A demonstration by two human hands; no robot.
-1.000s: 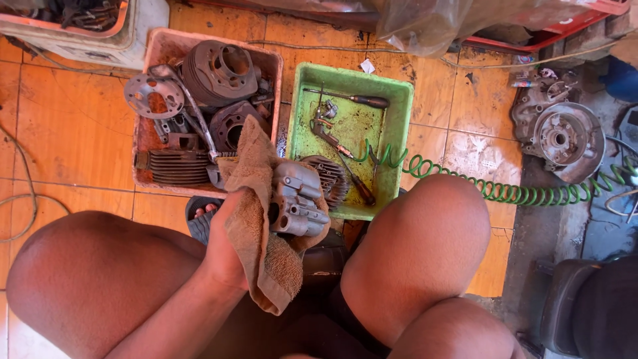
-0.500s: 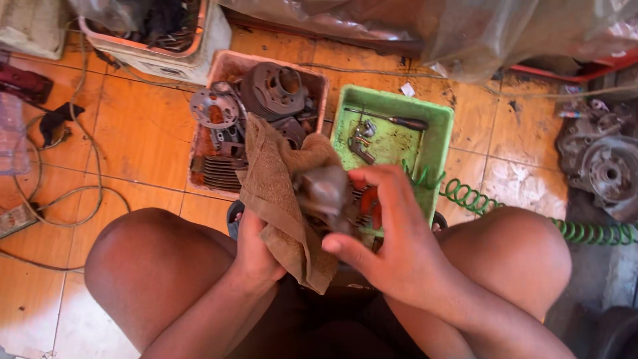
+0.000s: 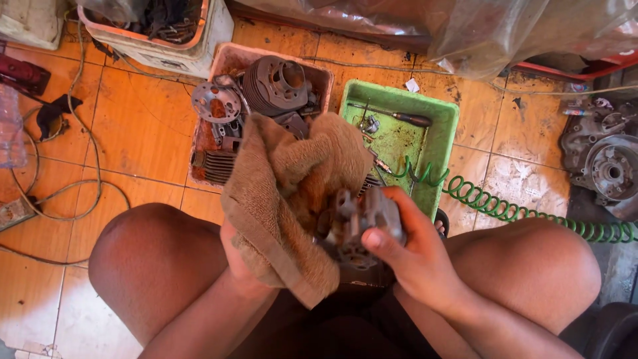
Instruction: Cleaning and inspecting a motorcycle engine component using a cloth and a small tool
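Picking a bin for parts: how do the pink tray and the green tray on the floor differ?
The pink tray is crowded with bulky dark finned engine parts; the green tray holds only a screwdriver and small bits, its bottom mostly bare. A green coiled hose crosses the green tray's rim, not the pink tray's. Both are rectangular and grimy.

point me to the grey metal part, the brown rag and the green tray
grey metal part [image 3: 362, 223], head view, on its ribbed body just above the right hand's thumb.
brown rag [image 3: 292, 179], head view, on the bunched upper fold.
green tray [image 3: 446, 118], head view, on its right rim.
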